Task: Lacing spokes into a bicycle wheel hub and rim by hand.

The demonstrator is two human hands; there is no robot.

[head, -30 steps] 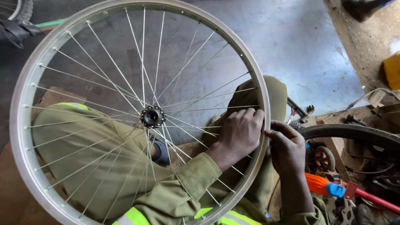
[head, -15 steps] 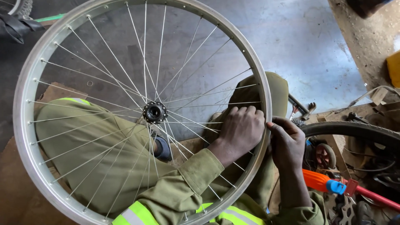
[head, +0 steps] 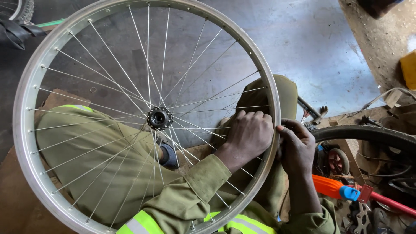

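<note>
Left grip: left hand (head: 248, 135) reaches through the spokes (head: 130, 86), fingers curled onto the inner side of the rim (head: 30, 143) at 3 o'clock; whether it clamps anything, cannot tell.
Right grip: right hand (head: 297, 147) pinches at the rim's outer edge, just beside the left.
Change: wheel has swung slightly since a second ago; hands hold the same spot, so work continues there.
Wheel: bare, propped over the knees, hub (head: 159, 118) central.
Surface: grey concrete floor (head: 312, 47).
Room: tyre (head: 368, 133) and orange tool (head: 331, 187) at 4 o'clock.

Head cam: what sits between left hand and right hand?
The silver wheel rim runs between them: left hand inside among the spokes, right hand outside. Head view shows it.
</note>
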